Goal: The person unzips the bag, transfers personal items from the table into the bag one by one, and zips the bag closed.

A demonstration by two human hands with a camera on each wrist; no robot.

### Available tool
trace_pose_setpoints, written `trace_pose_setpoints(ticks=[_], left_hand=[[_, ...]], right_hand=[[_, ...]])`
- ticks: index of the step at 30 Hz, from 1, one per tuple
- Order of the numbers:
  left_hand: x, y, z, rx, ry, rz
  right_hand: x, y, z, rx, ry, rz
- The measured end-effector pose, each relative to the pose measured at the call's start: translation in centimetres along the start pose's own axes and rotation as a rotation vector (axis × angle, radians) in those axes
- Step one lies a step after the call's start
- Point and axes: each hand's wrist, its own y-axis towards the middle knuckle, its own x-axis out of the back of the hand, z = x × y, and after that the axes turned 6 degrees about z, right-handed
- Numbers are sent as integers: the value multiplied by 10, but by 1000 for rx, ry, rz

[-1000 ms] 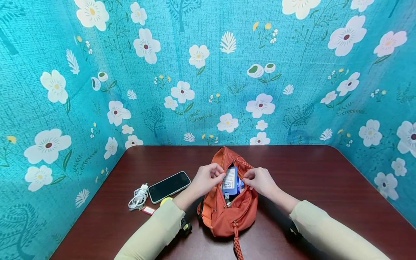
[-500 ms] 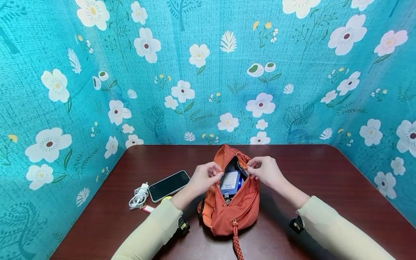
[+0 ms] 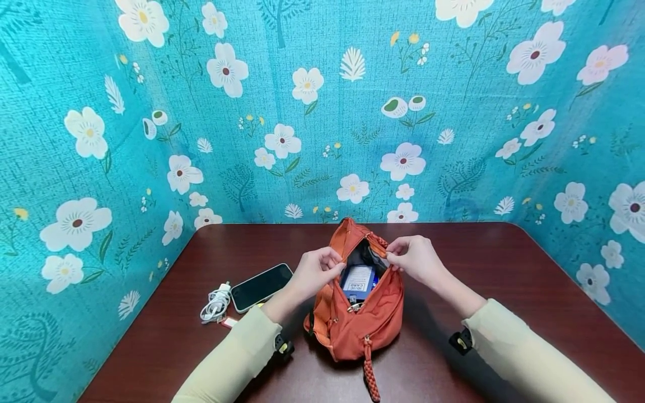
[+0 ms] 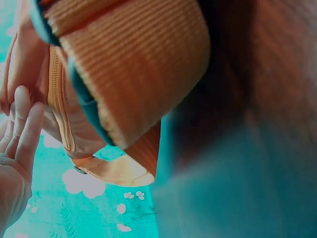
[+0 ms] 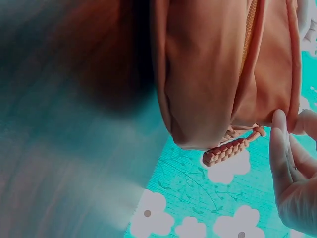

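An orange-red bag (image 3: 373, 330) stands on the table with its zipped top spread apart. My left hand (image 3: 313, 271) pinches the left edge of the opening, and my right hand (image 3: 417, 258) pinches the right edge. Inside lies a blue card holder (image 3: 359, 281) lettered "ID/IC CARD", with a metal clip at its near end. Something dark blue sits beside it, mostly hidden. In the left wrist view the left hand (image 4: 20, 148) is at the fabric near a ribbed strap (image 4: 133, 64). In the right wrist view the right hand (image 5: 297, 173) grips the rim above a braided pull (image 5: 225, 151).
Left of the bag lie a smartphone (image 3: 262, 286), a white charger with coiled cable (image 3: 216, 303) and a red-and-white tag (image 3: 229, 322). A yellow object is mostly covered by the left forearm. Floral curtains (image 3: 322, 134) surround the dark red table (image 3: 473, 268).
My right hand has moved up and right, pulling its edge outward, so the opening is wider. More of the bag's dark inside shows. The left hand has moved slightly upward, still pinching its edge.
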Motion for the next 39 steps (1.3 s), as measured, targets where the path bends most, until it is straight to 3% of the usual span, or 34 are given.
trace_pose_setpoints(ticks=[6,15,22,25,32,39], left_hand=[[-5,0,0,-39,28,-3],[-8,-2,0,-19,64,-9],[-9,0,0,-25,69,-16],[-9,0,1,-27,67,-17],[-7,0,2,-50,61,-18],[-6,0,4,-46,73,-20]], right_hand=[[-8,-1,-4,12,-31,21],[-13,-4,-9,52,-86,24],[-12,-10,-1,209,-151,-62],[-14,-14,4,311,-139,6],[-26,-22,14,530,-141,296],[-33,-21,17,606,-162,396]])
